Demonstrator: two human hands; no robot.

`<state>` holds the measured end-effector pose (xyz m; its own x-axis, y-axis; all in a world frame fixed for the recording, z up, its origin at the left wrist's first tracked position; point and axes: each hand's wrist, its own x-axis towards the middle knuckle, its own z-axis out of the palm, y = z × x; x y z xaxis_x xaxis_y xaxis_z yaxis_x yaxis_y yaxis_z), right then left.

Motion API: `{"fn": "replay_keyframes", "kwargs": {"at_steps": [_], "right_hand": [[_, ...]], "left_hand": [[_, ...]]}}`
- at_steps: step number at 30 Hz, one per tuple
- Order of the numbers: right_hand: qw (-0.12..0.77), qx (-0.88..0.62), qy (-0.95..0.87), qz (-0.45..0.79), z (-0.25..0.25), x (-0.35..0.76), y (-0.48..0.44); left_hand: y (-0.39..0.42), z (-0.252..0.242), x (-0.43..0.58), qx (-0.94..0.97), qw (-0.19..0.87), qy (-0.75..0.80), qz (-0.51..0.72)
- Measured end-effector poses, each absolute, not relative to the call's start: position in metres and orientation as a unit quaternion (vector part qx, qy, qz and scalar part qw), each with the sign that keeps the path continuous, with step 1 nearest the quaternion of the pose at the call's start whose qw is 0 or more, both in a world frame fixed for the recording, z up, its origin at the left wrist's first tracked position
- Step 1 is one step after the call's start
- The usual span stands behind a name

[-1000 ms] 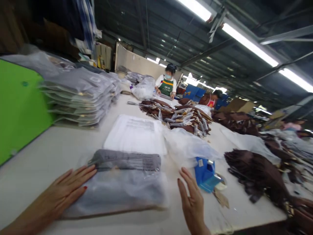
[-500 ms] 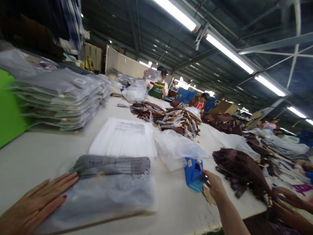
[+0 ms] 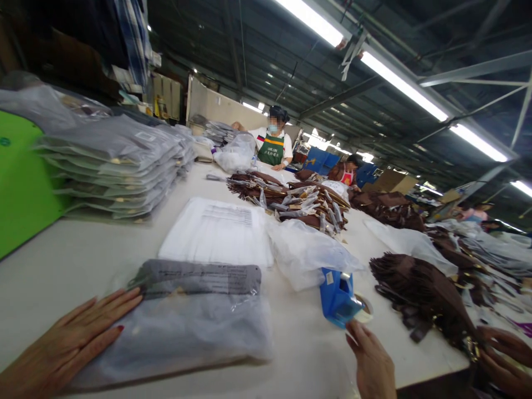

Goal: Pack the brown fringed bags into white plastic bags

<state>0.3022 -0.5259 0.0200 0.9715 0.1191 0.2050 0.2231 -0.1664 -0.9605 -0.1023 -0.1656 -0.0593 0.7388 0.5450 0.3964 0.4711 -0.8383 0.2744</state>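
My left hand [image 3: 75, 343] lies flat, fingers stretched out, on the left end of a clear plastic bag [image 3: 199, 332] holding a folded grey item. The bag's printed flap is folded over along its far side. My right hand [image 3: 372, 357] is at the near end of a blue tape dispenser [image 3: 337, 299], its thumb and fingers drawn together by the dispenser's front edge. Whatever is between those fingertips is too small to make out. A roll of tape [image 3: 364, 310] shows at the dispenser's right side.
Behind the bag lies a stack of white printed bags [image 3: 216, 233]. Filled grey bags [image 3: 124, 160] are piled at left by a green panel [image 3: 25, 183]. Brown fringed pieces [image 3: 424, 288] lie at right, near another person's hand [image 3: 505, 354]. A co-worker in a green apron [image 3: 272, 147] stands opposite.
My right hand has moved from the dispenser's right side to its near end, uncovering the tape roll. The left hand stays on the bag. The co-worker opposite has lowered a grey bag.
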Motion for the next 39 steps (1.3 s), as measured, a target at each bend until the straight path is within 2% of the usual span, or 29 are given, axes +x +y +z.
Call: {"fn": "replay_keyframes", "kwargs": {"at_steps": [4, 11, 16, 20, 24, 26, 28, 30, 33, 36, 39], "right_hand": [[0.683, -0.726, -0.072, 0.030, 0.008, 0.295, -0.510], [0.682, -0.728, -0.074, 0.015, 0.000, 0.299, -0.497], [0.598, -0.793, -0.114, 0.007, 0.007, 0.279, -0.502], [0.515, -0.843, -0.156, 0.011, 0.014, 0.259, -0.504], [0.428, -0.853, -0.298, 0.037, 0.030, 0.239, -0.493], [0.351, -0.841, -0.395, 0.118, 0.045, 0.226, -0.482], [0.306, -0.806, -0.434, 0.261, 0.064, 0.211, -0.466], [0.336, -0.732, -0.411, 0.427, 0.085, 0.197, -0.448], [0.437, -0.575, -0.337, 0.604, 0.108, 0.179, -0.419], [0.494, -0.444, -0.299, 0.685, 0.114, 0.165, -0.393], [0.490, -0.386, -0.295, 0.724, 0.107, 0.153, -0.370]], "left_hand": [[-0.169, -0.052, -0.100, 0.924, 0.131, 0.281, 0.225], [-0.177, -0.044, -0.094, 0.910, 0.148, 0.288, 0.260], [-0.173, -0.045, -0.097, 0.925, 0.094, 0.263, 0.256], [-0.171, -0.034, -0.100, 0.952, 0.061, 0.227, 0.194], [-0.176, -0.020, -0.099, 0.955, 0.066, 0.242, 0.157], [-0.180, -0.016, -0.097, 0.952, 0.078, 0.253, 0.156], [-0.183, -0.014, -0.096, 0.949, 0.093, 0.261, 0.149], [-0.185, -0.012, -0.095, 0.947, 0.107, 0.268, 0.140], [-0.187, -0.009, -0.095, 0.946, 0.124, 0.267, 0.137], [-0.188, -0.007, -0.095, 0.944, 0.139, 0.267, 0.136], [-0.190, -0.005, -0.094, 0.942, 0.155, 0.266, 0.131]]}}
